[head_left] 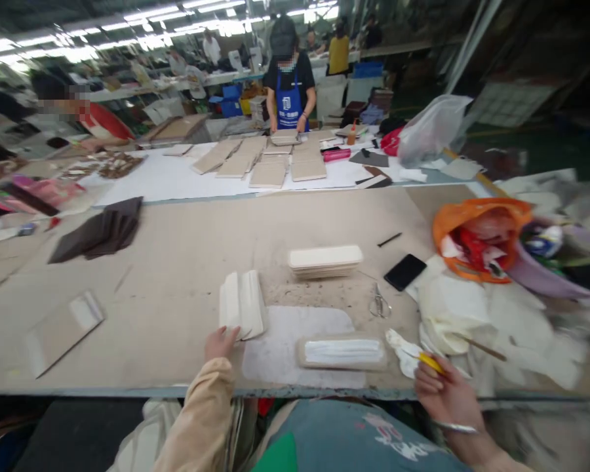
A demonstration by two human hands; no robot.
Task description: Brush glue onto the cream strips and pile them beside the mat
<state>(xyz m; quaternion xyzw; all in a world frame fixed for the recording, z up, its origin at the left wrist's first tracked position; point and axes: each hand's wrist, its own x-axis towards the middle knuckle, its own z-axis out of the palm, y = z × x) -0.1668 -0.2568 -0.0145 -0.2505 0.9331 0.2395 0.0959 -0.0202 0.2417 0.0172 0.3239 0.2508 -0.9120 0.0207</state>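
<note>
My left hand (221, 342) touches the near edge of a stack of cream strips (242, 305), fingers bent against it. In my right hand (442, 387) is a yellow-handled tool (431, 362), fingers wrapped round it; its far end is blurred beside a crumpled white cloth (404, 353). Between the hands lies a beige oblong piece with a white centre (343, 352), partly on a pale sheet (302, 324). Behind it sits a neat stack of oblong cream pieces (325, 259).
Scissors (379, 303), a black phone (405, 272) and a thin black stick (390, 240) lie to the right. Beyond are an orange bag (482, 239) and white scraps. Dark sheets (101, 229) lie left. A person in a blue apron (289, 98) works across the table.
</note>
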